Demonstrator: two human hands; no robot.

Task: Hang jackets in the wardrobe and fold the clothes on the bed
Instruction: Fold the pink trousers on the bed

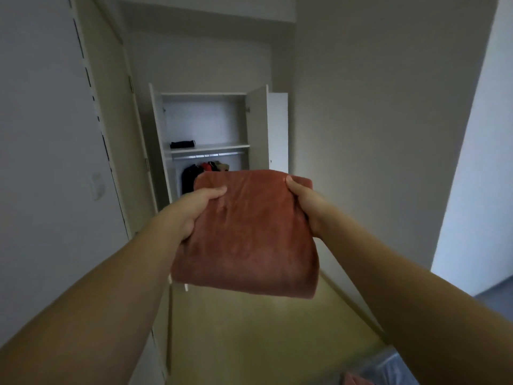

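A folded rust-red cloth point(249, 232) is held up in front of me, flat and at chest height. My left hand point(191, 207) grips its left edge with the thumb on top. My right hand point(305, 204) grips its right edge the same way. Straight ahead stands a white wardrobe point(205, 118) with both doors open. A dark folded garment point(182, 144) lies on its upper shelf. Below the rail hang several jackets point(204, 170), dark, red and tan, partly hidden behind the cloth.
A closed door point(116, 151) and a white wall are on my left. A plain wall point(374, 134) runs along the right. Pale floor point(263, 329) stretches toward the wardrobe. A bed corner point(388, 368) with a pinkish item shows at the bottom right.
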